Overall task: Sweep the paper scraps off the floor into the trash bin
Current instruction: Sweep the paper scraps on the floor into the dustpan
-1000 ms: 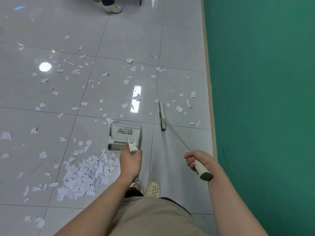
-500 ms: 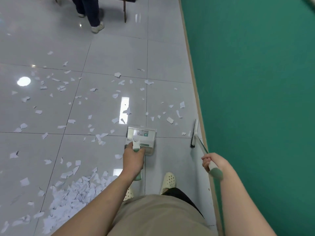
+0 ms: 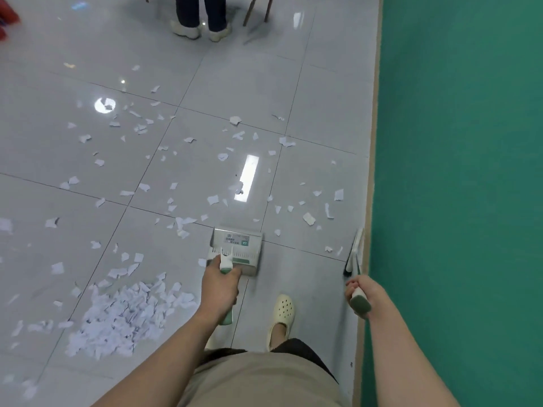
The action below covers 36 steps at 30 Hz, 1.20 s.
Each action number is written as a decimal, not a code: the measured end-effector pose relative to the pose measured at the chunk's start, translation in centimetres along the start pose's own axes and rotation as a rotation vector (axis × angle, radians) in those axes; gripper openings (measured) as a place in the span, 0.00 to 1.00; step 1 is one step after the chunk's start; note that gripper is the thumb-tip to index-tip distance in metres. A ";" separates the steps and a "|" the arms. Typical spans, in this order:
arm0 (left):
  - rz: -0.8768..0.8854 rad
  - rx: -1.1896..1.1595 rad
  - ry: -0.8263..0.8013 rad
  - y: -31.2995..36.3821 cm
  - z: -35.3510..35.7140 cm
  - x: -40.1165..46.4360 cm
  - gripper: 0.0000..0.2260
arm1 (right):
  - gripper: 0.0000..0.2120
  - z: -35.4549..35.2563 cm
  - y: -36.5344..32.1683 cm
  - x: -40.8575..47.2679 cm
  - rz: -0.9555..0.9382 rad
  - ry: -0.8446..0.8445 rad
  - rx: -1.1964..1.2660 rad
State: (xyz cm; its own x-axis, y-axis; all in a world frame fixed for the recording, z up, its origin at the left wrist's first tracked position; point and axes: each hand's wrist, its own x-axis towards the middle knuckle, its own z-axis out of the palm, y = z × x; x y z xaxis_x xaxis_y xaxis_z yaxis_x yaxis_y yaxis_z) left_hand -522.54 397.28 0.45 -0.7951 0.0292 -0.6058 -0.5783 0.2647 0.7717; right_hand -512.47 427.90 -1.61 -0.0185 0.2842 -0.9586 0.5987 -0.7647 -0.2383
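Observation:
White paper scraps (image 3: 223, 157) lie scattered over the grey tiled floor, and a swept pile of scraps (image 3: 123, 315) sits at the lower left. My left hand (image 3: 220, 289) grips the handle of a white-and-green dustpan (image 3: 236, 249) standing on the floor in front of me. My right hand (image 3: 363, 292) grips the green-tipped handle of a broom, whose head (image 3: 354, 251) rests on the floor right against the green wall. No trash bin is in view.
A green wall (image 3: 458, 171) with a tan baseboard runs along the right side. A person's legs (image 3: 199, 16) and chair legs (image 3: 258, 10) stand at the far end of the floor. My own cream clog (image 3: 282, 312) is behind the dustpan.
The broom head has swung right from the open floor to the wall's base. The view has tipped up and the dustpan sits a little farther right of the pile.

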 end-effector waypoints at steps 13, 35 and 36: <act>-0.056 -0.095 0.322 0.9 7.0 -1.2 0.06 | 0.09 9.6 -4.6 1.0 0.119 -0.387 -1.007; -0.043 -0.097 0.143 11.4 9.1 10.8 0.07 | 0.05 8.6 -20.3 -2.0 -0.167 -0.155 -0.464; -0.042 -0.088 0.121 12.1 9.4 11.6 0.07 | 0.06 8.2 -20.9 -1.9 -0.161 -0.130 -0.438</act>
State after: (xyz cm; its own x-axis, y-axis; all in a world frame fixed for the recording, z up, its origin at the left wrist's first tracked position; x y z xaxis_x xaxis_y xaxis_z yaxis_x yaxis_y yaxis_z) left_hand -537.03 409.89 0.94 -0.7827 -0.0979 -0.6146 -0.6214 0.1775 0.7631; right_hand -531.52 438.61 3.96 -0.2219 0.2832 -0.9331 0.8604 -0.3933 -0.3240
